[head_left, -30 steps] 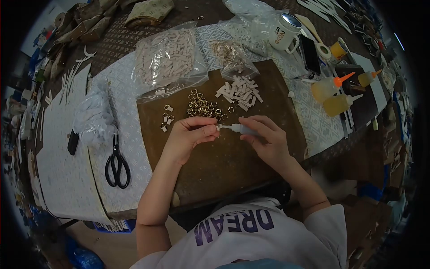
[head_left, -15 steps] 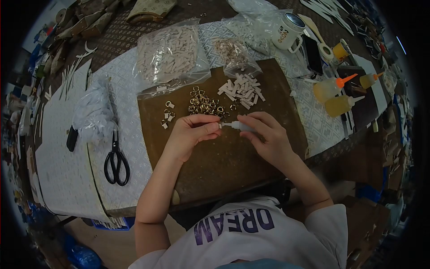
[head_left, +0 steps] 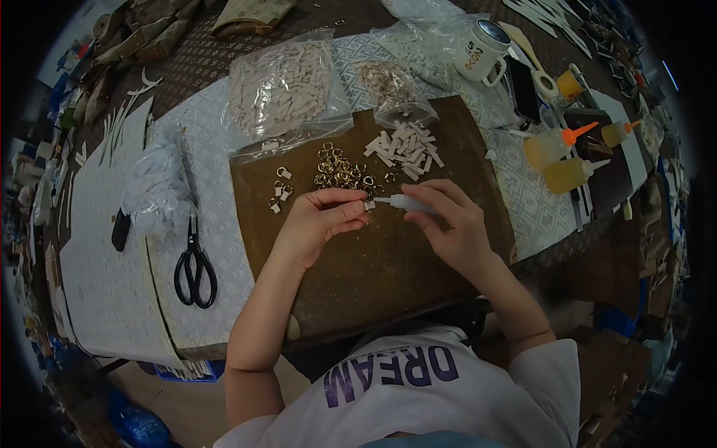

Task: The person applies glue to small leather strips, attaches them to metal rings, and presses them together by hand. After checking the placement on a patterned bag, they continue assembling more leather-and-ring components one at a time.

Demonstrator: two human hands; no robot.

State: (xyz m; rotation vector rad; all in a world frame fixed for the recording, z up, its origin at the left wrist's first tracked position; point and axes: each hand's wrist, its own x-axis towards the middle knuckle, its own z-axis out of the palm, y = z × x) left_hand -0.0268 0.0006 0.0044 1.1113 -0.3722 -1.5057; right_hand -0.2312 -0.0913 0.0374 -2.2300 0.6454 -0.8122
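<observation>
Between the thumb and fingers of my left hand [head_left: 332,218] is a small white strip [head_left: 369,205], mostly hidden by the fingertips. My right hand [head_left: 452,216] is closed round a small white glue bottle [head_left: 407,203], whose thin nozzle points left and reaches the strip. Just beyond the hands lies a heap of gold metal rings [head_left: 340,170]. To its right is a pile of loose white strips [head_left: 407,149]. Several rings with white strips looped on them [head_left: 282,190] lie apart on the left of the brown mat [head_left: 358,276].
Behind the mat are a clear bag of white pieces [head_left: 280,86] and a smaller bag [head_left: 392,86]. Black-handled scissors [head_left: 196,272] lie left. On the right stand a mug [head_left: 480,56], a phone [head_left: 521,89] and yellowish squeeze bottles [head_left: 553,149].
The glue bottle and my right hand have shifted slightly up and to the right, with the nozzle now at the strip's upper part. My left hand stays almost still.
</observation>
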